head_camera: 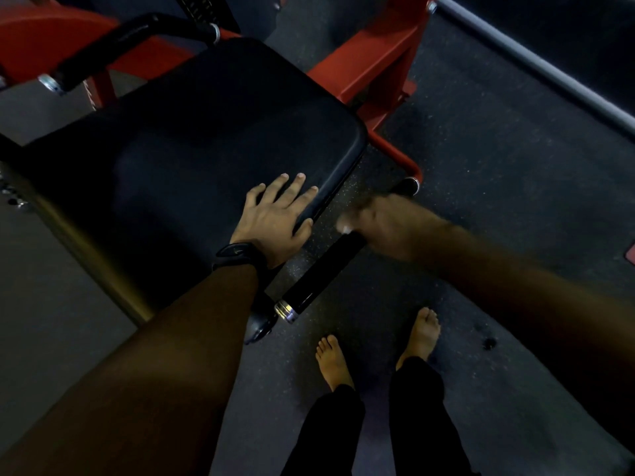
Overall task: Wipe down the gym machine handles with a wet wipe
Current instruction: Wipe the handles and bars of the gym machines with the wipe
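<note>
Head view of a person standing barefoot beside a red-framed gym machine. The left hand [275, 218] lies flat on the near right corner of the black padded seat [192, 132], fingers spread and the thumb hooked over the seat's right edge; it holds nothing and appears to serve as a brace. A dark watch [237, 255] sits on that wrist. The right hand [381, 221] is blurred by motion and closed around the upper part of the near handle [319, 273], a black bar running alongside the seat's right edge from a ringed metal end cap [287, 310] up toward the red frame [395, 63]. A small pale patch of wet wipe [344, 228] shows at the fingers; how the individual fingers lie around it cannot be told through the blur.

Handling, as a judgement: the wipe is light, limp and damp, so it will bunch or slip out unless the fingers wrap it fully around the bar and press it against the grip. The handle is rigid and fixed to the machine, with a smooth, somewhat glossy sleeve; it will not yield, so firm pressure along its length is safe, and the lower stretch down to the end cap is the free place to take hold. A second handle [113, 46] stands beyond the seat's far left corner, with no hand on it. The floor [498, 166] is dark speckled matting.
</note>
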### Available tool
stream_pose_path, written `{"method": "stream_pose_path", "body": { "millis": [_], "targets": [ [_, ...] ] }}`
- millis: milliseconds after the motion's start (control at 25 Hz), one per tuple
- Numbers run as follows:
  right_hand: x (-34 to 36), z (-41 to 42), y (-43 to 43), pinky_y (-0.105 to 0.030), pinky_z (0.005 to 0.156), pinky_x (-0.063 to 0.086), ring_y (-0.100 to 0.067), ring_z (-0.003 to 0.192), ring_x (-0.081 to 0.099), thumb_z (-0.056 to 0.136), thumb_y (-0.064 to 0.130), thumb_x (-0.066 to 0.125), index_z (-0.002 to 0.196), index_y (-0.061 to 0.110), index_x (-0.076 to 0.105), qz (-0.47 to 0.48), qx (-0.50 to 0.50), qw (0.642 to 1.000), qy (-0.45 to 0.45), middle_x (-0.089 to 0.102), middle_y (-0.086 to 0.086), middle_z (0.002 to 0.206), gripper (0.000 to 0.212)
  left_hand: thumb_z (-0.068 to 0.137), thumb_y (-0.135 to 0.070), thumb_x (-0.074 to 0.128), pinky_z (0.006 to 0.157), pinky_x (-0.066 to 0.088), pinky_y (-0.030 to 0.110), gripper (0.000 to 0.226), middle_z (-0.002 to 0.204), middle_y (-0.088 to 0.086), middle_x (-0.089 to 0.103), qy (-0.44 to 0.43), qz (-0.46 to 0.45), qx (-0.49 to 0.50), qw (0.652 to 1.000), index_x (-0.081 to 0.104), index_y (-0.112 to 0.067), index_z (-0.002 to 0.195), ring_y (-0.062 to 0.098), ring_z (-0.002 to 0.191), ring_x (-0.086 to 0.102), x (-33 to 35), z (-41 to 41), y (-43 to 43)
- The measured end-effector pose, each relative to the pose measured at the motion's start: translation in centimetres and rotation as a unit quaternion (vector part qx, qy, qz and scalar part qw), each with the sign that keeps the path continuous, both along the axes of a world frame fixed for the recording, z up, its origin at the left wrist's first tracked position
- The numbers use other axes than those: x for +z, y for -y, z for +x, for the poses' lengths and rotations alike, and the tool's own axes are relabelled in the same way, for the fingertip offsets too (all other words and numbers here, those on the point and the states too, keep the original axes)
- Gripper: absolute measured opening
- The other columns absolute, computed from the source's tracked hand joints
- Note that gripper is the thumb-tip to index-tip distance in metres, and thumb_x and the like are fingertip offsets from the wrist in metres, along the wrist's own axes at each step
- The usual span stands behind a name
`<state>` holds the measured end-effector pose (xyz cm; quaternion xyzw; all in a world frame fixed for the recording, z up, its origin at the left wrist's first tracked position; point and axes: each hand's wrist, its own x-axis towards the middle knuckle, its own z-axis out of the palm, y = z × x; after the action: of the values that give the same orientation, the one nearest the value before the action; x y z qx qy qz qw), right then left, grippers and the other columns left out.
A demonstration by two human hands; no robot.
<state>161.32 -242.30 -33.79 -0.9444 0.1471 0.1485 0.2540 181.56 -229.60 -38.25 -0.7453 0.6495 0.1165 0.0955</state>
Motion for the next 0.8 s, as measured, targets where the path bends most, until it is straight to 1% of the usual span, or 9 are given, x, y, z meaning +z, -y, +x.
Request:
{"method": "stream_pose_path", "body": {
  "millis": [120, 200, 280, 360, 480, 560, 600, 640, 800],
  "targets": [
    [0.3, 0.3, -0.9, -0.031, 0.081, 0.045, -0.017, 0.099, 0.060, 0.101, 0.022, 0.042, 0.124, 0.018, 0.053, 0.019, 0.054, 0.998, 0.005, 0.059, 0.000, 0.107, 0.026, 0.099, -0.046, 0.040, 0.118, 0.017, 0.049, 0.059, 0.164, -0.002, 0.021, -0.003, -0.003, -0.001, 1.000, 0.028, -0.030, 0.155, 0.021, 0.150, 0.017, 0.0, 0.0, 0.0],
    [-0.6, -0.1, 0.5, -0.029, 0.080, 0.043, -0.017, 0.103, 0.060, 0.101, 0.025, 0.043, 0.126, 0.018, 0.053, -0.009, -0.007, 1.000, -0.020, 0.059, -0.002, 0.110, 0.028, 0.099, -0.046, 0.040, 0.117, 0.017, 0.049, 0.059, 0.164, -0.002, 0.022, -0.003, -0.006, 0.000, 1.000, 0.029, -0.030, 0.154, 0.022, 0.150, 0.018, 0.0, 0.1, 0.0],
    [-1.0, -1.1, 0.1, -0.033, 0.092, 0.048, -0.019, 0.116, 0.056, 0.098, 0.018, 0.049, 0.133, 0.020, 0.051, -0.015, -0.044, 0.998, -0.039, 0.056, -0.005, 0.129, 0.035, 0.098, -0.046, 0.040, 0.116, 0.018, 0.049, 0.059, 0.163, -0.002, 0.024, 0.002, -0.013, -0.002, 1.000, 0.031, -0.029, 0.154, 0.022, 0.149, 0.019, -0.1, 0.0, 0.0],
    [-1.6, -2.2, -2.7, -0.040, 0.098, 0.050, -0.021, 0.123, 0.053, 0.092, 0.008, 0.057, 0.133, 0.017, 0.055, 0.005, -0.150, 0.987, 0.060, 0.053, -0.006, 0.136, 0.042, 0.097, -0.046, 0.041, 0.116, 0.019, 0.049, 0.059, 0.162, -0.002, 0.026, 0.006, -0.019, -0.005, 1.000, 0.032, -0.029, 0.153, 0.022, 0.148, 0.021, -0.1, -0.1, 0.0],
    [-2.5, -2.9, -6.8, -0.033, 0.093, 0.052, -0.010, 0.108, 0.051, 0.093, 0.009, 0.053, 0.129, 0.013, 0.058, 0.025, -0.431, 0.887, 0.163, 0.053, -0.005, 0.130, 0.036, 0.097, -0.046, 0.042, 0.115, 0.020, 0.049, 0.059, 0.162, -0.002, 0.027, 0.013, -0.020, -0.008, 1.000, 0.032, -0.029, 0.153, 0.022, 0.148, 0.022, -0.1, -0.1, -0.1],
    [-3.1, -2.5, -8.4, -0.027, 0.091, 0.051, -0.007, 0.107, 0.048, 0.094, 0.015, 0.045, 0.133, 0.013, 0.056, 0.044, -0.474, 0.861, 0.178, 0.051, -0.004, 0.130, 0.040, 0.097, -0.046, 0.042, 0.114, 0.020, 0.050, 0.058, 0.162, -0.002, 0.027, 0.015, -0.022, -0.011, 1.000, 0.033, -0.029, 0.152, 0.022, 0.148, 0.022, -0.2, -0.1, -0.1],
    [-3.4, -2.1, -9.2, -0.025, 0.091, 0.051, -0.007, 0.108, 0.050, 0.094, 0.014, 0.047, 0.133, 0.013, 0.057, 0.052, -0.486, 0.849, 0.201, 0.051, -0.004, 0.129, 0.040, 0.097, -0.046, 0.042, 0.114, 0.020, 0.050, 0.058, 0.162, -0.002, 0.027, 0.015, -0.022, -0.010, 1.000, 0.032, -0.029, 0.153, 0.023, 0.148, 0.022, -0.3, -0.1, -0.1],
    [-3.4, -1.6, -10.0, -0.023, 0.091, 0.052, -0.004, 0.107, 0.052, 0.095, 0.012, 0.052, 0.130, 0.014, 0.060, 0.065, -0.524, 0.819, 0.226, 0.052, -0.002, 0.127, 0.036, 0.098, -0.046, 0.042, 0.115, 0.020, 0.050, 0.059, 0.162, -0.002, 0.027, 0.015, -0.019, -0.009, 1.000, 0.032, -0.029, 0.153, 0.023, 0.148, 0.022, -0.3, -0.1, -0.1],
    [-2.6, 1.5, -13.1, -0.008, 0.090, 0.046, 0.012, 0.103, 0.052, 0.098, 0.015, 0.059, 0.119, 0.018, 0.066, 0.144, -0.700, 0.645, 0.271, 0.051, 0.012, 0.120, 0.023, 0.098, -0.047, 0.040, 0.115, 0.020, 0.050, 0.059, 0.163, -0.002, 0.024, 0.017, -0.011, -0.007, 1.000, 0.029, -0.030, 0.154, 0.023, 0.149, 0.020, -0.4, 0.0, 0.0]
  ]
}}
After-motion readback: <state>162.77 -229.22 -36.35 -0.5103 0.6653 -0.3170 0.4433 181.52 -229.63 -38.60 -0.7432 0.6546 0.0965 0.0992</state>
